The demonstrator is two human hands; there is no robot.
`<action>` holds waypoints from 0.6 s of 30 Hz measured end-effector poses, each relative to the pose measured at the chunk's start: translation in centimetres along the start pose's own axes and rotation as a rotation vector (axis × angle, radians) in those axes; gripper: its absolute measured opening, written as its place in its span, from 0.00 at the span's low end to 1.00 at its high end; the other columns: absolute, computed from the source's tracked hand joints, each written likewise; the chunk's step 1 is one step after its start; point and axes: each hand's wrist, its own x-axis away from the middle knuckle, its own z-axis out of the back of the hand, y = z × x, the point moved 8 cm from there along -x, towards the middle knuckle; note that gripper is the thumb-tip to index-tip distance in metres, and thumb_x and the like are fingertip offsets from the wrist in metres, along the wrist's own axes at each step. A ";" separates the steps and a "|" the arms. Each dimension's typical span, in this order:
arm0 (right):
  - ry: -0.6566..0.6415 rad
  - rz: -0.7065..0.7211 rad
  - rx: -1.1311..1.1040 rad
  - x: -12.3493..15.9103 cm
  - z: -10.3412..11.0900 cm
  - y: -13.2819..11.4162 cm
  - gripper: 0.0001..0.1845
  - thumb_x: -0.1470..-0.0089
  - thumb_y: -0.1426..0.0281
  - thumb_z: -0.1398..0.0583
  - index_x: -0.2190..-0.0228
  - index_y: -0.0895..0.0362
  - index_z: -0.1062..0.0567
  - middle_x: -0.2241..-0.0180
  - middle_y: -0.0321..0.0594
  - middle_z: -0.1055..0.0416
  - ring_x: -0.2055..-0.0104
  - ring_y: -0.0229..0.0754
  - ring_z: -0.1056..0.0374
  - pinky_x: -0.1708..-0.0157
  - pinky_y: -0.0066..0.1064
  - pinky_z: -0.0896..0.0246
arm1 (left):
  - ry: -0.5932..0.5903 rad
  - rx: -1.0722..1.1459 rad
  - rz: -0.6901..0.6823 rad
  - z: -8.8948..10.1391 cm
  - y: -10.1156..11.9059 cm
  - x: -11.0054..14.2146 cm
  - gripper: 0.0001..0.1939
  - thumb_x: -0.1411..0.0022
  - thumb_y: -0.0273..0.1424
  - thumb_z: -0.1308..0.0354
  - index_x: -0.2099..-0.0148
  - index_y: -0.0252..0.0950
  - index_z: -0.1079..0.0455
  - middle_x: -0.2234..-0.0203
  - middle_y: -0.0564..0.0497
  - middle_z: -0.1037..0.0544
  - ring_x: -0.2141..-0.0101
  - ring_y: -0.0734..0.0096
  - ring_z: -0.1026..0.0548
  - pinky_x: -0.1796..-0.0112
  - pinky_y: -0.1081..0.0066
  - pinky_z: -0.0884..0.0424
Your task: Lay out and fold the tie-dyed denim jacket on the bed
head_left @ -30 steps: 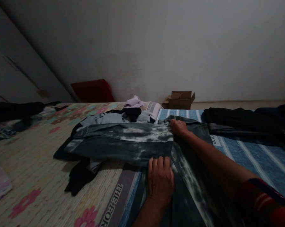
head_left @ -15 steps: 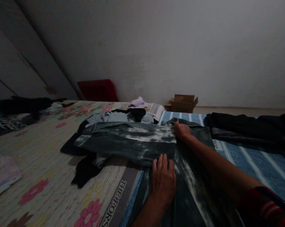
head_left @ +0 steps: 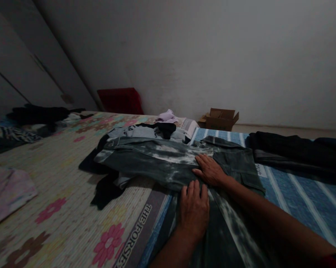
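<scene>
A grey tie-dye pair of trousers (head_left: 157,162) lies across the bed, one leg folded sideways toward the left. My left hand (head_left: 194,206) rests flat, fingers together and stretched out, on the lower part of the fabric near the fold. Just beyond it, my right hand (head_left: 209,170) lies palm down with its fingers spread on the folded leg. Neither hand grips anything.
Under the trousers sits a pile of grey and black clothes (head_left: 145,133). Dark folded garments (head_left: 290,149) lie on the blue striped sheet (head_left: 296,186) at the right. A floral sheet (head_left: 45,193) covers the left. A cardboard box (head_left: 219,119) and a red object (head_left: 120,101) stand by the wall.
My right hand has slid from the far waistband edge back toward me onto the folded leg, and now lies close to the left hand. The camera view has shifted slightly.
</scene>
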 end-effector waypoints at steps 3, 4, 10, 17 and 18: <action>-0.007 -0.015 0.008 0.1 0.3 0.0 0.36 0.38 0.52 0.52 0.40 0.64 0.41 0.38 0.55 0.45 0.36 0.56 0.52 0.40 0.44 0.54 | 0.017 0.000 0.015 0.2 0.1 0.1 0.16 0.34 0.31 0.49 0.45 0.35 0.33 0.47 0.40 0.29 0.47 0.52 0.32 0.50 0.52 0.36; -0.003 -0.026 0.019 0.2 0.6 -0.2 0.35 0.38 0.52 0.52 0.40 0.65 0.41 0.38 0.56 0.45 0.36 0.56 0.51 0.40 0.45 0.54 | 0.023 -0.002 0.016 0.3 0.1 0.1 0.16 0.34 0.30 0.49 0.45 0.35 0.33 0.47 0.40 0.29 0.47 0.53 0.32 0.50 0.52 0.36; 0.038 0.045 -0.004 1.1 1.3 -3.0 0.34 0.38 0.53 0.52 0.39 0.61 0.41 0.37 0.54 0.47 0.35 0.56 0.53 0.39 0.47 0.54 | -0.020 0.013 0.003 0.1 0.5 0.2 0.12 0.37 0.29 0.46 0.51 0.32 0.30 0.52 0.39 0.27 0.49 0.52 0.32 0.50 0.52 0.37; 0.005 0.010 0.011 0.9 -0.4 -1.8 0.37 0.38 0.51 0.55 0.38 0.63 0.43 0.37 0.56 0.47 0.35 0.58 0.52 0.39 0.47 0.54 | -0.053 0.075 0.051 0.8 0.5 0.7 0.16 0.36 0.30 0.47 0.47 0.31 0.35 0.50 0.39 0.29 0.48 0.54 0.33 0.48 0.53 0.37; 0.006 0.010 0.016 0.9 -0.5 -1.7 0.37 0.38 0.50 0.55 0.38 0.63 0.43 0.37 0.55 0.47 0.35 0.58 0.52 0.39 0.47 0.53 | -0.065 0.084 0.053 0.9 0.5 0.7 0.16 0.36 0.30 0.47 0.47 0.31 0.35 0.51 0.40 0.29 0.49 0.54 0.33 0.49 0.53 0.36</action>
